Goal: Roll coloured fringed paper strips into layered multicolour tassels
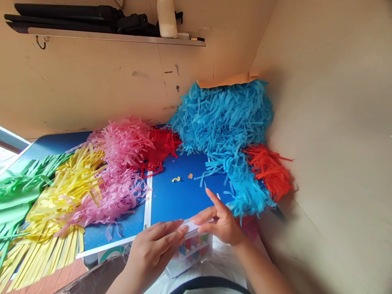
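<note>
A small clear plastic box (190,255) with colourful pieces inside sits at the near edge of the blue table (177,196). My left hand (156,249) lies on the box with its fingers stretched along the white lid (192,225). My right hand (222,222) pinches the lid's far end between thumb and fingers, with the index finger raised. Both hands hold the box between them.
Piles of cut paper fringe cover the table: blue (223,122) at the back right, orange-red (269,169) by the wall, red (161,149), pink (122,171), yellow (61,196) and green (18,188) to the left. A shelf (107,36) hangs above.
</note>
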Demonstrator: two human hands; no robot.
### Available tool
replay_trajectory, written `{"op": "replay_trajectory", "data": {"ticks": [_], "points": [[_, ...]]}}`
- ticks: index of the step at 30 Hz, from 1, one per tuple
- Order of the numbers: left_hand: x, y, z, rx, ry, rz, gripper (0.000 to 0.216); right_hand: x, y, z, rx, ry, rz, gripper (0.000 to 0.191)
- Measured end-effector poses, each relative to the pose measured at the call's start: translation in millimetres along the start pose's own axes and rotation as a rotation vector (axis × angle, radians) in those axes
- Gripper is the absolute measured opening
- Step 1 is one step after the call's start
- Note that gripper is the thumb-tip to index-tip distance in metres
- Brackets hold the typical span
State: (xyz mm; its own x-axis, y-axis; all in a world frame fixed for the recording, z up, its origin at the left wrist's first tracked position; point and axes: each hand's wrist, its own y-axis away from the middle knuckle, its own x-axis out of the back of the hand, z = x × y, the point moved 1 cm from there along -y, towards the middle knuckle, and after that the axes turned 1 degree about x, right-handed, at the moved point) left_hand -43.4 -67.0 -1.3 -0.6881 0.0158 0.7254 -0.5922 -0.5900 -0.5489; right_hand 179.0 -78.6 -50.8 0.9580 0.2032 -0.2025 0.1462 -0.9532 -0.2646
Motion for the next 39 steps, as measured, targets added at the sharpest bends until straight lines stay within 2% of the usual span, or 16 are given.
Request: {"op": "replay_trajectory", "data": {"ticks": [7, 10, 12, 15, 17, 18, 20, 22, 24, 29, 33, 39], "points": [[3, 1, -3, -0.024, 0.007, -0.043, 0.029, -2, -3, 9, -0.007, -0.013, -0.027, 0.097], [3, 0, -1, -0.025, -0.013, -0.026, 0.028, 3, -5, -1, 0.042, 0.037, -0.01, 0.099], [7, -2, 1, -0.021, -0.055, -0.004, 0.027, 10, -2, -19, 0.148, 0.144, 0.129, 0.094], [18, -5, 9, -0.019, -0.144, 0.042, 0.026, 13, 12, -50, 0.324, 0.261, 0.397, 0.072], [25, -7, 16, -0.017, -0.203, 0.085, 0.025, 2, 24, -63, 0.388, 0.155, 0.385, 0.055], [28, -7, 19, -0.013, -0.232, 0.105, 0.025, -7, 28, -65, 0.38, 0.024, 0.326, 0.045], [29, -6, 26, -0.014, -0.277, 0.131, 0.025, -29, 31, -59, 0.231, -0.318, 0.19, 0.027], [25, -2, 30, -0.021, -0.314, 0.124, 0.025, -50, 27, -45, -0.01, -0.596, 0.129, 0.024], [17, 3, 32, -0.025, -0.36, 0.129, 0.026, -63, 20, -29, -0.181, -0.716, 0.152, 0.027], [5, 13, 30, 0.01, -0.441, 0.129, 0.027, -70, 9, -9, -0.258, -0.747, 0.239, 0.028], [3, 13, 29, 0.044, -0.439, 0.103, 0.027, -73, 12, -10, -0.234, -0.743, 0.324, 0.028], [4, 17, 28, 0.126, -0.4, 0.143, 0.025, -72, 24, -12, -0.235, -0.623, 0.398, 0.026]]}}
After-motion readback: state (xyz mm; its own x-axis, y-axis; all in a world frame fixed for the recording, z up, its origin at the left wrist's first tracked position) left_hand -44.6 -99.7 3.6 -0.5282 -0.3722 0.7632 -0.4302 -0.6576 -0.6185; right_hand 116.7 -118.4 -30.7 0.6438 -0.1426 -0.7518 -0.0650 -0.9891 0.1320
